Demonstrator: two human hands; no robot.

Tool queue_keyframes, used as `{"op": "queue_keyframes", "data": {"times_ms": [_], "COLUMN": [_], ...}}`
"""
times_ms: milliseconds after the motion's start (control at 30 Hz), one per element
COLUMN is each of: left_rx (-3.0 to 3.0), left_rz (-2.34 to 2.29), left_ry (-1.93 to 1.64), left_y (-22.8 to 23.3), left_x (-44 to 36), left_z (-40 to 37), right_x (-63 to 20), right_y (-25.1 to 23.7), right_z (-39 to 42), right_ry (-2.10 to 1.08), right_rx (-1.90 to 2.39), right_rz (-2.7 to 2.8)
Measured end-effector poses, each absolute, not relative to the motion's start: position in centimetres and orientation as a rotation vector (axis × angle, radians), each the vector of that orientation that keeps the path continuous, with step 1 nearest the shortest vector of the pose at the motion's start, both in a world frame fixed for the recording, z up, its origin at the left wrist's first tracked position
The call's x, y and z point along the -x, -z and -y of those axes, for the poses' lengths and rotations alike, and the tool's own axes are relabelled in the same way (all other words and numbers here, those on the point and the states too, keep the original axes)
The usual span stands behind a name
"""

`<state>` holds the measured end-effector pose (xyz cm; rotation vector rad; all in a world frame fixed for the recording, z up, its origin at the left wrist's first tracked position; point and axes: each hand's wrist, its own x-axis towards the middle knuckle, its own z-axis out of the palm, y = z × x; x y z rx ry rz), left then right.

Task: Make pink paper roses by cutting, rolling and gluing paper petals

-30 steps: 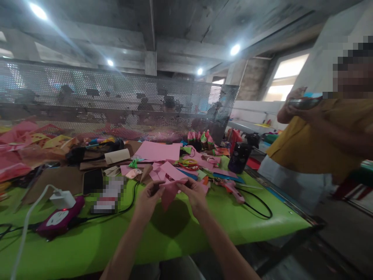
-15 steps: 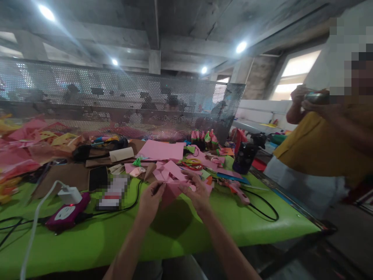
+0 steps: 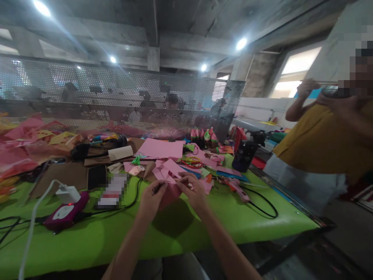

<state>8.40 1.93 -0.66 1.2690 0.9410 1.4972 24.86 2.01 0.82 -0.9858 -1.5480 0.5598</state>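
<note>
My left hand and my right hand both pinch a folded piece of pink paper held just above the green table. The left hand grips its left edge, the right hand its upper right corner. The paper hangs to a point between my hands. Behind them lie several loose pink sheets and coloured scraps.
A purple power strip with a white charger and black cables lies at the left. A pink glue gun with a black cord lies right of my hands. A dark bottle stands behind it. A person in a yellow shirt stands at the right. A perforated metal screen backs the table.
My hands have stayed at the same spot and worked the pink paper into a tighter fold. The person at the right has raised both hands higher.
</note>
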Motion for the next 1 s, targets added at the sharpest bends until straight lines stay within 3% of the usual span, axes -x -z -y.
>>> {"op": "queue_keyframes", "data": {"times_ms": [233, 1000], "left_rx": [-1.236, -1.201], "left_rz": [-0.909, -0.909], "left_ry": [-1.445, -1.311], "left_y": [0.5, 1.2], "left_x": [-8.2, -8.4], "left_z": [-1.9, -2.2], "right_x": [-24.8, -24.5], "right_y": [-0.7, -1.3], "right_z": [-2.1, -1.6], "right_ry": [-0.691, -0.651], "right_rx": [1.019, 0.974], "right_rz": [1.509, 1.544]}}
